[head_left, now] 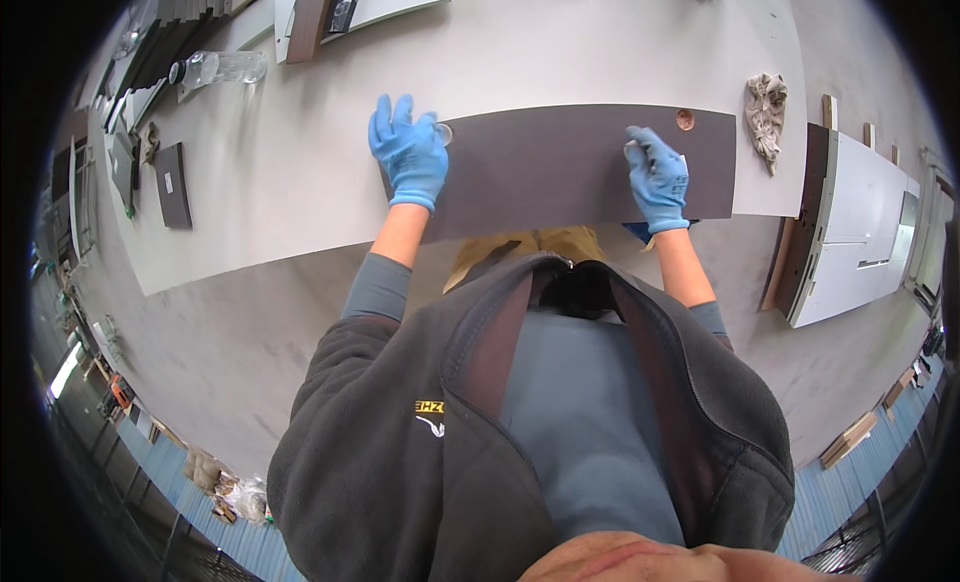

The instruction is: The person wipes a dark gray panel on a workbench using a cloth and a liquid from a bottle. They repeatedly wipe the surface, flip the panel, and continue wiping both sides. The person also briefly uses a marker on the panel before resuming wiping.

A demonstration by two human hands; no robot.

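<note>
A long dark grey-brown panel [540,167] lies flat across the pale work surface in front of me. My left hand [410,160], in a blue glove, rests at the panel's left end with its fingers spread. Beside those fingers shows a round whitish spot [446,134], partly covered by the hand. Over the right part of the panel, my right hand [658,180], also gloved in blue, has its fingers curled in. Bits of white show at its fingertips and edge, but what it holds is mostly hidden. A round copper-brown spot [685,120] sits near the panel's far right corner.
A crumpled cloth [766,122] lies right of the panel. To the left are a small dark rectangular piece [173,186] and a clear bottle [220,69] on its side. Boards [370,7] lie at the far edge; stacked white panels [850,232] stand at right.
</note>
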